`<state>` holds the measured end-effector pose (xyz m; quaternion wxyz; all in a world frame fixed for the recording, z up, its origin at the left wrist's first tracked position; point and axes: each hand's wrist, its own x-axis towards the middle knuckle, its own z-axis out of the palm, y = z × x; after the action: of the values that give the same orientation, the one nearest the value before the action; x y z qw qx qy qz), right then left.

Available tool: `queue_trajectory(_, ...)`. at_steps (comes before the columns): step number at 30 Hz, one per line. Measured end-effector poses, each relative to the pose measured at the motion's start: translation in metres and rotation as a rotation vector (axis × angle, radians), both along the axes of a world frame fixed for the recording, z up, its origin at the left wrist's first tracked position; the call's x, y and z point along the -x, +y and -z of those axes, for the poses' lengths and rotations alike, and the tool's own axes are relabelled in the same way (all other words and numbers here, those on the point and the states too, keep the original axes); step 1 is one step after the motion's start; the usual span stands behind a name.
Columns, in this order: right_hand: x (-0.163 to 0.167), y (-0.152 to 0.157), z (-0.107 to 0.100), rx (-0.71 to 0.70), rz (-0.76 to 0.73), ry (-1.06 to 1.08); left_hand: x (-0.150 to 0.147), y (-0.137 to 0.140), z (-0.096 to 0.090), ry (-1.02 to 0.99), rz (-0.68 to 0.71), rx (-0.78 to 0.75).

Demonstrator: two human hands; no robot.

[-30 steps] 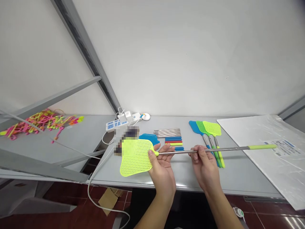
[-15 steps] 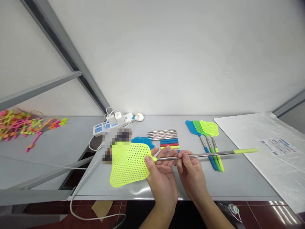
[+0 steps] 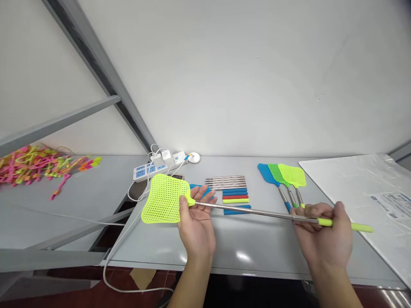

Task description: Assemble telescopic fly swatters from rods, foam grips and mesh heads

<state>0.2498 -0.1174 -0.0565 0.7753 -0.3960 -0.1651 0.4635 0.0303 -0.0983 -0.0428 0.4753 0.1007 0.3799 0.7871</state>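
Note:
A yellow-green fly swatter (image 3: 167, 199) with a long metal rod lies across both my hands above the table. My left hand (image 3: 198, 229) supports it at the neck, thumb pressed on the base of the mesh head and fingers stretched out beneath the rod. Around the lower rod and the top of the yellow-green grip, my right hand (image 3: 324, 235) is closed. Behind the left fingers a blue mesh head (image 3: 205, 191) is partly hidden. Metal rods (image 3: 225, 182) and coloured grip tubes (image 3: 235, 196) lie in rows behind the swatter, with another blue tube (image 3: 236, 210) nearer me.
Three swatters (image 3: 280, 177) lie fanned out behind my right hand. White wrapped sheeting (image 3: 359, 184) covers the table's right side. A power strip (image 3: 144, 171) with plugs and cables stands at the back left. Tangled pink, orange and yellow items (image 3: 41, 167) lie on the far-left surface.
My right hand has slid right along the rod to the grip end. The swatter's head has moved slightly left and up, and its handle end now sits lower and farther right.

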Motion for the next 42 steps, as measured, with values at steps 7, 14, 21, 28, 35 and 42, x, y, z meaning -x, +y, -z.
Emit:
queue_trajectory(7, 0.067, 0.001, 0.006, 0.132, -0.211, 0.067, -0.066, -0.023, 0.010, -0.102, 0.241, -0.026)
queue_trajectory(14, 0.093, -0.004, -0.005, 0.199, -0.319, 0.197, -0.080, -0.038, 0.013, -0.191, 0.197, -0.025)
queue_trajectory(21, 0.065, -0.011, 0.024, -0.007, -0.489, -0.111, -0.059, -0.017, 0.016, -0.011, 0.311, 0.059)
queue_trajectory(28, 0.005, -0.044, 0.021, 0.083, -0.405, -1.077, -0.052, 0.006, 0.013, 0.180, 0.343, -0.034)
queue_trajectory(35, -0.005, -0.055, 0.026, 0.240, -0.262, -1.433, -0.096, 0.006, 0.019, 0.588, 0.892, -0.146)
queue_trajectory(42, -0.051, -0.027, 0.045, 0.759, -0.031, -1.618, -0.087, -0.022, 0.060, 1.252, 0.784, -0.412)
